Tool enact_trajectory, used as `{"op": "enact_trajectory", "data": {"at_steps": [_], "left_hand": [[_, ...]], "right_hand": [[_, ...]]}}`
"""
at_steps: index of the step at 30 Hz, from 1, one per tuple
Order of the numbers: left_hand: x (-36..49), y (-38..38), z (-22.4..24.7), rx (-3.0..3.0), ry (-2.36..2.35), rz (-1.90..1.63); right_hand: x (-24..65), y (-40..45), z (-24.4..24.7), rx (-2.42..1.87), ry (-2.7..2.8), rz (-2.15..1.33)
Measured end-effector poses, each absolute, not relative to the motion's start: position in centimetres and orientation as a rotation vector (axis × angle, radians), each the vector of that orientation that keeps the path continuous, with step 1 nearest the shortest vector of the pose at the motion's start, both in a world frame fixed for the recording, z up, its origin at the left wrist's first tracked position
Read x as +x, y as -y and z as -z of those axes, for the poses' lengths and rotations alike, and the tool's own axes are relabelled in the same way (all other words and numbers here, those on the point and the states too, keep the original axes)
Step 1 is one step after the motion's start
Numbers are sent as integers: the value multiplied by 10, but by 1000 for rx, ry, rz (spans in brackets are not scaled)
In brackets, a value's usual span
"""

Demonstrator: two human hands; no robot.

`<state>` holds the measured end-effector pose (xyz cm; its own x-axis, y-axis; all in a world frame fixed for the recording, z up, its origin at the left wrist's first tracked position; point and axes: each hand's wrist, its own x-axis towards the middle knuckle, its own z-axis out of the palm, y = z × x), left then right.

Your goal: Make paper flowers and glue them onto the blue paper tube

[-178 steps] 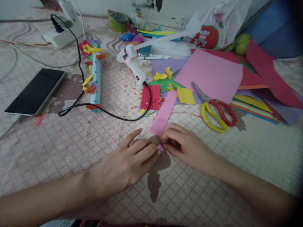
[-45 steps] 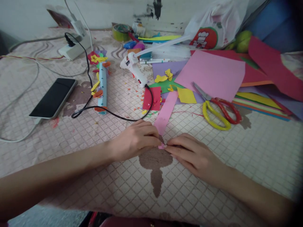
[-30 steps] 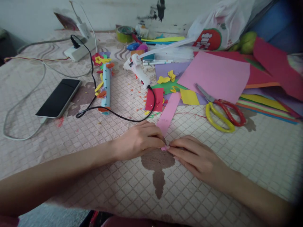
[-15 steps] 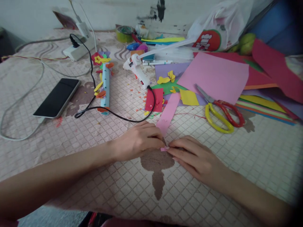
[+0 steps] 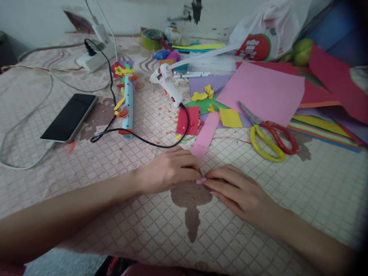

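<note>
A pink paper strip (image 5: 205, 135) runs from beside a red paper piece down to my two hands, its near end folded small between my fingertips. My left hand (image 5: 169, 170) is closed on the strip, fingers curled and pressed toward the table. Coming from the right, my right hand (image 5: 240, 189) pinches the folded pink end with thumb and fingers. The fingertips of both hands almost meet there. Part of the strip is hidden beneath my left fingers.
Scissors (image 5: 267, 140) with red and yellow handles lie right of the strip, touching a pink sheet (image 5: 264, 88). A white glue gun (image 5: 168, 86) trails a black cord across the table. Left are a decorated light-blue stick (image 5: 128, 103), a phone (image 5: 70, 117) and a power strip (image 5: 96, 59).
The view has shifted very slightly. Both hands stay almost in place, still holding the folded end of the pink paper strip.
</note>
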<state>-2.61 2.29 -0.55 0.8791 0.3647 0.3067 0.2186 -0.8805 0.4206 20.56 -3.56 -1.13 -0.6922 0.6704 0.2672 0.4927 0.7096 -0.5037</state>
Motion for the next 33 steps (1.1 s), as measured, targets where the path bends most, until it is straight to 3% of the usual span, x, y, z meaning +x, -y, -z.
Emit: {"op": "enact_trajectory", "data": {"at_steps": [33], "left_hand": [[-24,1,2,2931,-600,-524]], "right_hand": [[212,36,15,-838,2552,-531]]}}
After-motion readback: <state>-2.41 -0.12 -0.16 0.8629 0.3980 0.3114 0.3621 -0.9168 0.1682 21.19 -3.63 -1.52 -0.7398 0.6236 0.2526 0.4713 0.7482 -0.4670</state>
